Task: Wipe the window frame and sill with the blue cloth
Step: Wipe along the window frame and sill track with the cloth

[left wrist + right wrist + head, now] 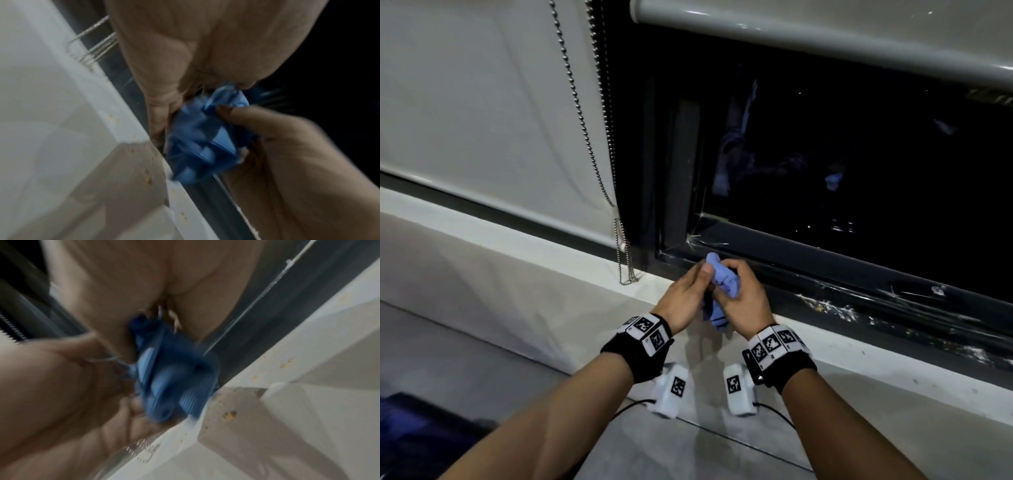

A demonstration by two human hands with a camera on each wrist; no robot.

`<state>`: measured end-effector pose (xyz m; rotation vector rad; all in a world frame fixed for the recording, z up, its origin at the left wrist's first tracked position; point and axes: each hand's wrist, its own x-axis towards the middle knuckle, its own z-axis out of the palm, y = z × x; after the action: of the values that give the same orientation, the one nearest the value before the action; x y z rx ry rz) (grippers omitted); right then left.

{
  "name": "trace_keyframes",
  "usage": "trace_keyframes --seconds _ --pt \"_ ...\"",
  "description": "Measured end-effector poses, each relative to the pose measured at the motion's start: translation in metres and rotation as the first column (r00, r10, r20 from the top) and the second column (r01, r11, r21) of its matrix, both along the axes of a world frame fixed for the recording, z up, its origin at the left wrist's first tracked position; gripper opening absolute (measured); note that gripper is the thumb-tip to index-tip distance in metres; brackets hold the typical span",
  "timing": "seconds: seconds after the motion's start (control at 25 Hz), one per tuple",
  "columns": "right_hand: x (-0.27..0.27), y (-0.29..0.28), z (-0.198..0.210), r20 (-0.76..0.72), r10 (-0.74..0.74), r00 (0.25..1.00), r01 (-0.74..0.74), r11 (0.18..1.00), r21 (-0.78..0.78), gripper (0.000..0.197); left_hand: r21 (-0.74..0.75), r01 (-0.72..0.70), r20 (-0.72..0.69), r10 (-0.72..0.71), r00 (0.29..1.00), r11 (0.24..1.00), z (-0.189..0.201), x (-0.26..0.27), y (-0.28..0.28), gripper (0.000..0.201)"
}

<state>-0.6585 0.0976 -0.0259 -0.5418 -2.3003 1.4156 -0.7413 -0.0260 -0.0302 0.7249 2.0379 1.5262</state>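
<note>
A crumpled blue cloth (pixel 722 284) is bunched between both my hands, just above the white sill (pixel 585 270) in front of the dark window frame (pixel 825 274). My left hand (pixel 688 291) grips the cloth from the left, thumb on its top. My right hand (pixel 739 294) curls round it from the right. In the left wrist view the blue cloth (pixel 203 142) sits below my left hand (pixel 174 73), with the right hand's thumb (pixel 257 118) pressed on it. The right wrist view, blurred, shows the cloth (pixel 174 378) under my right hand (pixel 144 288), over the sill's edge (pixel 277 361).
A bead chain (pixel 599 137) hangs from the roller blind (pixel 482 102) left of the frame, its loop resting on the sill. A second blind (pixel 825 34) covers the top of the dark pane. White smears (pixel 835 308) mark the frame's lower rail to the right.
</note>
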Motion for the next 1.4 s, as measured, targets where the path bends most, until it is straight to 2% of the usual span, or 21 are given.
trace_keyframes --seconds 0.12,0.2,0.28,0.36,0.4,0.48,0.56,0.64,0.72,0.84,0.88,0.96,1.04,1.08,1.16,1.2,1.24,1.32,1.36,1.4 --pt "0.010 -0.007 -0.001 0.040 0.190 0.981 -0.185 0.978 -0.096 0.042 0.116 -0.060 0.151 0.042 0.988 0.991 -0.018 -0.004 0.004 0.052" --pt "0.013 -0.004 0.001 0.055 0.269 0.962 -0.254 0.947 -0.197 0.053 0.128 -0.103 0.112 0.089 0.990 0.986 -0.022 -0.008 0.002 0.039" --pt "0.011 0.010 0.001 0.060 0.259 0.964 -0.238 0.942 -0.238 0.057 0.130 -0.113 0.062 0.105 0.992 0.985 -0.015 -0.012 0.003 0.023" --pt "0.010 0.021 0.001 0.073 0.212 0.975 -0.193 0.959 -0.205 0.043 0.173 -0.177 0.051 0.171 0.984 0.969 -0.005 -0.019 0.007 0.023" --pt "0.012 0.022 0.002 0.102 0.195 0.976 -0.173 0.966 -0.192 0.043 0.201 -0.211 0.068 0.201 0.977 0.957 0.000 -0.022 0.010 0.026" --pt "0.014 0.016 0.004 0.118 0.202 0.972 -0.172 0.960 -0.223 0.060 0.255 -0.227 0.110 0.206 0.972 0.940 0.011 -0.024 0.015 0.034" --pt "0.010 0.010 0.003 0.101 0.207 0.973 -0.188 0.967 -0.170 0.075 0.307 -0.204 0.148 0.165 0.975 0.930 0.014 -0.019 0.018 0.040" --pt "0.005 0.006 0.004 0.049 0.126 0.991 -0.121 0.987 -0.102 0.078 0.336 -0.192 0.156 0.146 0.977 0.922 0.014 -0.014 0.017 0.043" --pt "0.001 0.007 0.007 -0.046 0.038 0.998 -0.040 0.998 -0.039 0.069 0.343 -0.209 0.168 0.159 0.973 0.916 0.011 -0.012 0.015 0.042" --pt "0.002 0.010 0.011 -0.174 0.103 0.979 -0.071 0.981 0.179 0.031 0.355 -0.237 0.229 0.162 0.960 0.904 0.011 -0.016 0.011 0.039" --pt "0.003 0.009 0.013 -0.172 0.133 0.976 -0.092 0.970 0.227 0.022 0.362 -0.243 0.276 0.145 0.950 0.900 0.012 -0.018 0.011 0.037" --pt "0.001 0.010 0.014 -0.139 0.180 0.974 -0.131 0.943 0.305 0.016 0.386 -0.243 0.364 0.095 0.926 0.890 0.016 -0.019 0.008 0.030" --pt "0.000 0.013 0.015 -0.082 0.231 0.970 -0.187 0.914 0.361 0.017 0.361 -0.262 0.391 0.110 0.914 0.895 0.021 -0.017 0.007 0.042" --pt "0.000 0.014 0.017 -0.066 0.241 0.968 -0.203 0.911 0.359 0.015 0.326 -0.290 0.379 0.156 0.912 0.900 0.020 -0.018 0.007 0.050" --pt "0.001 0.018 0.024 -0.096 0.158 0.983 -0.123 0.946 0.300 0.007 0.295 -0.334 0.391 0.206 0.897 0.895 0.016 -0.021 0.008 0.043" --pt "0.001 0.020 0.026 -0.113 0.081 0.990 -0.050 0.966 0.253 0.015 0.301 -0.335 0.422 0.190 0.886 0.893 0.018 -0.021 0.008 0.033" --pt "0.002 0.023 0.029 -0.095 0.040 0.995 -0.022 0.983 0.182 0.031 0.311 -0.306 0.448 0.145 0.882 0.900 0.018 -0.021 0.009 0.025" --pt "0.002 0.025 0.036 -0.022 0.100 0.995 -0.099 0.995 0.021 0.061 0.322 -0.244 0.455 0.077 0.887 0.915 0.019 -0.019 0.011 0.024" --pt "0.001 0.027 0.036 0.004 0.141 0.990 -0.141 0.990 0.010 0.062 0.324 -0.222 0.441 0.061 0.896 0.920 0.022 -0.018 0.011 0.028" --pt "0.001 0.030 0.035 0.021 0.154 0.988 -0.155 0.987 0.050 0.050 0.326 -0.217 0.436 0.058 0.898 0.920 0.025 -0.016 0.012 0.031"
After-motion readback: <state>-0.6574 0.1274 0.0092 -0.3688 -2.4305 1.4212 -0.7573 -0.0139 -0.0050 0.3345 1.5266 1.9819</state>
